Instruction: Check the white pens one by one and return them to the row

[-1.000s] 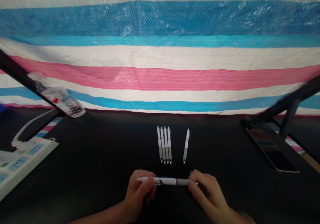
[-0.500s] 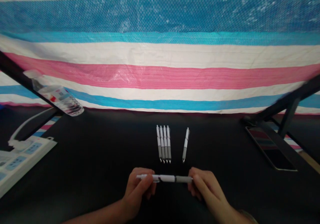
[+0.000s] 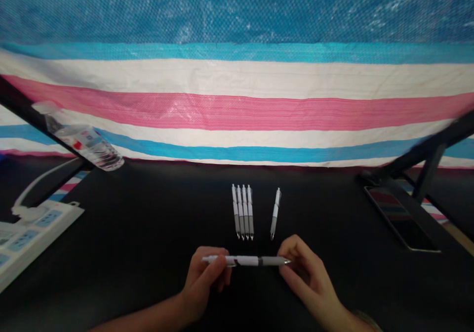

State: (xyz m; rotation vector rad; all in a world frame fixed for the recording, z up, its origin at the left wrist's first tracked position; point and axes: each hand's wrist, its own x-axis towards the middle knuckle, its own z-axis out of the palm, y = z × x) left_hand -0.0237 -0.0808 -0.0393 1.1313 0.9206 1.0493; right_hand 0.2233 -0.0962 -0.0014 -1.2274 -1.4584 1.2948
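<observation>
My left hand (image 3: pixel 205 277) pinches a white and grey click pen (image 3: pixel 248 261) near its push-button end, thumb on top. The pen lies level above the black table, its silver tip pointing right. My right hand (image 3: pixel 309 275) is at that tip, thumb and forefinger parted around it; whether they still touch the pen I cannot tell. Beyond my hands, several matching pens (image 3: pixel 243 213) lie side by side in a row, tips toward me. Another such pen (image 3: pixel 275 214) lies alone to the right of the row.
A white power strip (image 3: pixel 44 233) with a plugged-in cable sits at the left. Behind it a clear plastic bottle (image 3: pixel 85 142) leans beside a dark bar. A phone (image 3: pixel 402 221) lies at the right near a black support (image 3: pixel 425 159). A striped plastic sheet (image 3: pixel 237 109) hangs behind the table.
My right thumb has come down off the pen's tip end and the fingers have parted, so the silver tip now shows. My left hand keeps its pinch.
</observation>
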